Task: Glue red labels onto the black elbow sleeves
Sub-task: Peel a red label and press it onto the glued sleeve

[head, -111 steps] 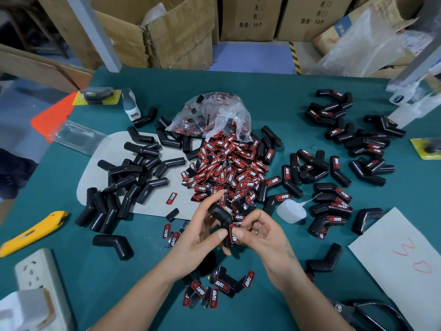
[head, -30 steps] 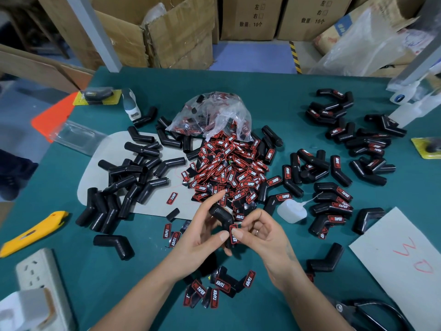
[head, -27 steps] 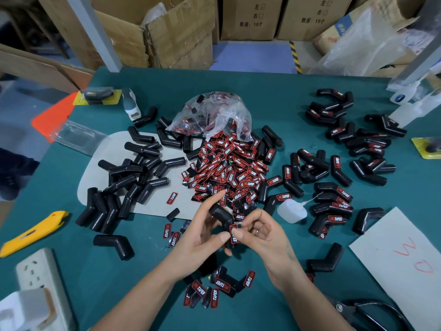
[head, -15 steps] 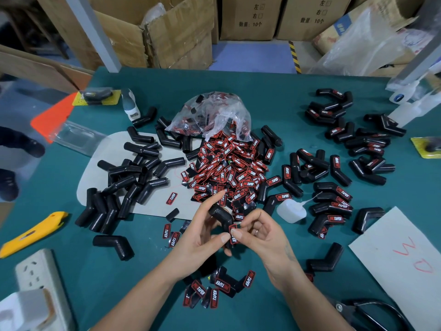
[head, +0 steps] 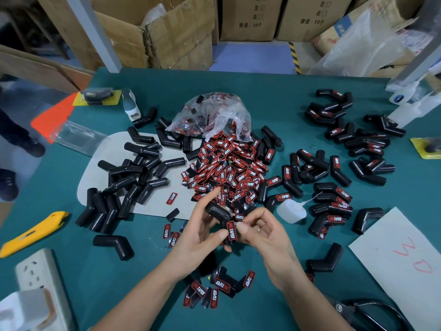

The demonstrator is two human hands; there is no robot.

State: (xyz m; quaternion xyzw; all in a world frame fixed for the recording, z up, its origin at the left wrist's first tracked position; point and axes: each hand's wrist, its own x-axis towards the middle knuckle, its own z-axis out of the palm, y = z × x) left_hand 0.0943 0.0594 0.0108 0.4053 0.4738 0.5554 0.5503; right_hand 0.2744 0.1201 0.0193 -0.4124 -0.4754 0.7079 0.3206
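1. The left hand (head: 200,232) grips a black elbow sleeve (head: 218,211) above the green table (head: 274,96), fingers curled round its lower limb, thumb tip beside the label.
2. The right hand (head: 260,231) pinches a red label (head: 231,230) against that limb; its thumb and forefinger are closed on the label's right edge, the other fingers loosely curled and holding nothing.
3. Judged step: pressing the label home. Done well, the label lies straight along the limb, pressure runs from its middle outward, and both hands keep steady until the glue takes.
4. Whether glue already lies beneath the label cannot be told.
5. Sleeves are smooth, glossy bent tubes that look rubbery, some ribbed at one end; the curved surface probably lets the label's corners lift.
6. Labels are small, flat, round-cornered rectangles, red with a black border and white lettering.
7. The label pile (head: 226,168) spills from a thin clear bag (head: 210,113); unlabelled sleeves (head: 124,182) lie left, labelled sleeves (head: 334,199) right.
8. A translucent squeeze bottle (head: 291,212), probably glue, lies just beside the right hand.
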